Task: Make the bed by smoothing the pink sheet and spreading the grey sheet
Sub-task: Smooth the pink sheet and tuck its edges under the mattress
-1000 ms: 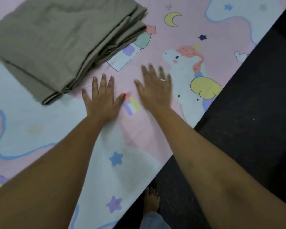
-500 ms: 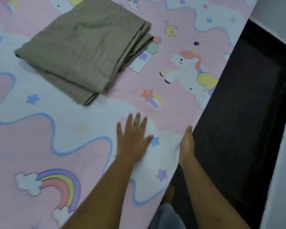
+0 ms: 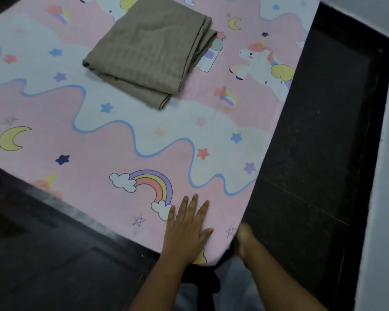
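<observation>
The pink sheet [image 3: 94, 144], printed with unicorns, rainbows, moons and stars, lies flat over the mattress. A folded grey sheet [image 3: 148, 52] rests on it at the far middle. My left hand [image 3: 186, 230] presses flat on the pink sheet with fingers spread, close to the near corner and just right of the rainbow print. My right hand [image 3: 243, 240] is at the sheet's side edge by that same corner. It is blurred and its fingers are hidden over the edge.
A dark ledge [image 3: 319, 131] runs along the bed's right side, with a pale wall [image 3: 386, 176] beyond it. More dark surface [image 3: 43, 248] borders the near left edge. My grey-clad legs [image 3: 234, 292] stand at the corner.
Both hands slid back along the pink sheet toward the near corner. The right hand went from flat on the sheet to its side edge. The view pulled back.
</observation>
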Available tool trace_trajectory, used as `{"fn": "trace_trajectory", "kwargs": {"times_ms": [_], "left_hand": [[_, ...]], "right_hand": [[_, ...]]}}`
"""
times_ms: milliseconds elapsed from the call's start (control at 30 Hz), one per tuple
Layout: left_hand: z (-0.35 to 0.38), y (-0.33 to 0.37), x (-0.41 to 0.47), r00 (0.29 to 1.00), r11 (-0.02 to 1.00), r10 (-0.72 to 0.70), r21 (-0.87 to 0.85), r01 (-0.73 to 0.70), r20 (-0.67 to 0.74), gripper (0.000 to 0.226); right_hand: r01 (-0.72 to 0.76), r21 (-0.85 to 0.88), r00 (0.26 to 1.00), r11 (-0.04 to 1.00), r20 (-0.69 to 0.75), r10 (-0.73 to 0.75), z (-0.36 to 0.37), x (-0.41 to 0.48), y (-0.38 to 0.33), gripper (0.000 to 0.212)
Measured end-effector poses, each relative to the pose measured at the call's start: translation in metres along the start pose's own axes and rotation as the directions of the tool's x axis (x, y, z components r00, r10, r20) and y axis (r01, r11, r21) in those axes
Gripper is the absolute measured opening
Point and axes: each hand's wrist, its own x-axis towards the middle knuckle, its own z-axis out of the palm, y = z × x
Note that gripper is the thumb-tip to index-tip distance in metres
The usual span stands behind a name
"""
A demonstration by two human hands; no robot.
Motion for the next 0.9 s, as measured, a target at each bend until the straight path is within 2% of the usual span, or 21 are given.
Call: {"fn": "trace_trajectory", "kwargs": {"times_ms": [67, 100, 133, 167, 233, 267, 300, 367, 400, 433, 467, 533, 633, 700, 733, 800, 833, 900], "left_hand": [[-0.007, -0.004, -0.009, 0.998, 0.998, -0.054, -0.022, 0.054, -0.024, 0.068], [-0.008, -0.008, -0.014, 0.996, 0.995, -0.09, -0.037, 0.09, -0.008, 0.072], [-0.007, -0.011, -0.017, 0.991, 0.99, -0.135, -0.036, 0.135, -0.021, 0.074], [-0.006, -0.014, -0.019, 0.983, 0.982, -0.183, -0.043, 0.182, -0.024, 0.075], [-0.003, -0.011, -0.021, 0.979, 0.98, -0.196, 0.012, 0.198, -0.063, 0.071], [-0.001, -0.009, -0.022, 0.977, 0.978, -0.21, 0.008, 0.211, -0.044, 0.069], [0.001, -0.007, -0.022, 0.977, 0.979, -0.202, 0.019, 0.204, -0.065, 0.07], [0.004, -0.006, -0.025, 0.985, 0.986, -0.166, 0.025, 0.167, -0.036, 0.081], [0.005, -0.004, -0.028, 0.988, 0.988, -0.153, 0.026, 0.153, 0.003, 0.086], [0.007, -0.003, -0.032, 0.989, 0.989, -0.142, 0.038, 0.141, 0.033, 0.089], [0.007, -0.003, -0.035, 0.989, 0.989, -0.139, 0.056, 0.137, 0.051, 0.09], [0.005, 0.005, -0.043, 0.984, 0.988, -0.143, 0.067, 0.136, 0.108, 0.084], [-0.004, 0.031, -0.053, 0.965, 0.995, -0.102, 0.006, 0.103, 0.24, 0.073], [-0.009, 0.049, -0.055, 0.959, 0.987, -0.027, -0.147, 0.071, 0.281, 0.069], [-0.011, 0.056, -0.058, 0.959, 0.967, 0.009, -0.247, 0.065, 0.285, 0.065], [-0.013, 0.063, -0.066, 0.971, 0.911, 0.036, -0.407, 0.065, 0.236, 0.052], [-0.015, 0.062, -0.071, 0.984, 0.884, 0.003, -0.461, 0.08, 0.177, 0.041], [-0.02, 0.058, -0.081, 0.984, 0.803, -0.174, -0.571, 0.169, 0.046, 0.024]], "right_hand": [[0.118, 0.162, 0.984, 0.98, -0.153, -0.093, 0.009, -0.035, -0.049, 0.053], [0.262, 0.2, 0.944, 0.944, -0.257, -0.208, 0.013, -0.049, -0.078, 0.051], [0.375, 0.122, 0.887, 0.919, -0.335, -0.317, 0.018, -0.056, -0.091, 0.049], [0.491, -0.034, 0.808, 0.871, -0.357, -0.469, 0.028, -0.075, -0.114, 0.048], [0.571, -0.408, 0.68, 0.712, -0.25, -0.689, 0.054, -0.096, -0.123, 0.051], [0.542, -0.608, 0.643, 0.58, -0.144, -0.752, 0.068, -0.108, -0.122, 0.053], [0.518, -0.738, 0.627, 0.432, -0.016, -0.779, 0.078, -0.124, -0.12, 0.053], [0.514, -0.849, 0.552, 0.12, 0.221, -0.804, 0.089, -0.133, -0.095, 0.055], [0.494, -0.869, 0.524, 0.01, 0.288, -0.801, 0.088, -0.135, -0.079, 0.056], [0.493, -0.87, 0.513, -0.025, 0.314, -0.799, 0.083, -0.137, -0.064, 0.057], [0.488, -0.873, 0.503, -0.022, 0.301, -0.81, 0.077, -0.139, -0.053, 0.057], [0.461, -0.885, 0.559, 0.061, 0.237, -0.795, 0.063, -0.144, -0.041, 0.058], [0.38, -0.87, 0.709, 0.315, 0.054, -0.703, 0.038, -0.159, -0.029, 0.06], [0.368, -0.836, 0.736, 0.408, -0.007, -0.677, 0.027, -0.172, -0.017, 0.06], [0.403, -0.822, 0.728, 0.402, 0.021, -0.685, 0.021, -0.178, -0.011, 0.059], [0.52, -0.8, 0.671, 0.3, 0.164, -0.723, 0.008, -0.185, 0.003, 0.055], [0.569, -0.788, 0.641, 0.236, 0.246, -0.727, 0.001, -0.186, 0.009, 0.053], [0.589, -0.801, 0.621, 0.104, 0.366, -0.694, -0.012, -0.183, 0.019, 0.052]]}}
